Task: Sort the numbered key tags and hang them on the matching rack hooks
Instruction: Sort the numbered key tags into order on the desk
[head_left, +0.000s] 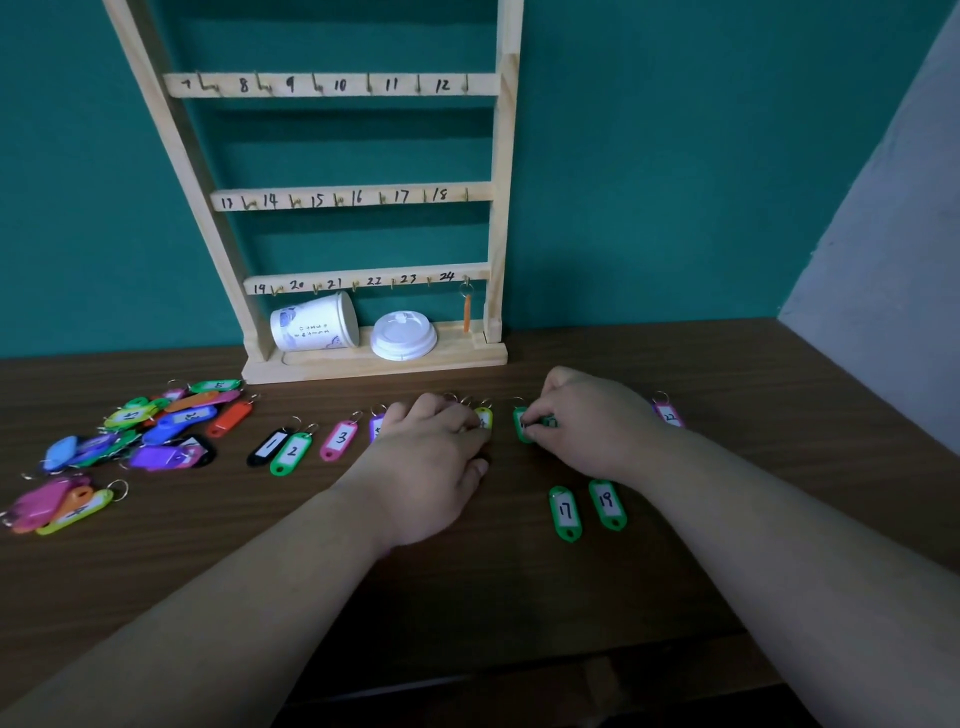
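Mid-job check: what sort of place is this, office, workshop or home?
Probably a desk set up for a sorting exercise, office or home unclear: a wood-grain table against a teal wall, a hand-numbered wooden key rack, and coloured key tags spread out, one green key tag pinched by the right hand.

Centre left, my row: black tag 1 (267, 447), green tag 2 (291, 453), pink tag 3 (340, 439). In my right hand (587, 421): green tag (521, 427). Pale wood rack (503, 208); teal wall (675, 156); dark brown grained table (519, 597).

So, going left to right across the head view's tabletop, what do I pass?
Loose tag pile → black tag 1 → green tag 2 → pink tag 3 → left hand → held green tag → right hand → tag 22.
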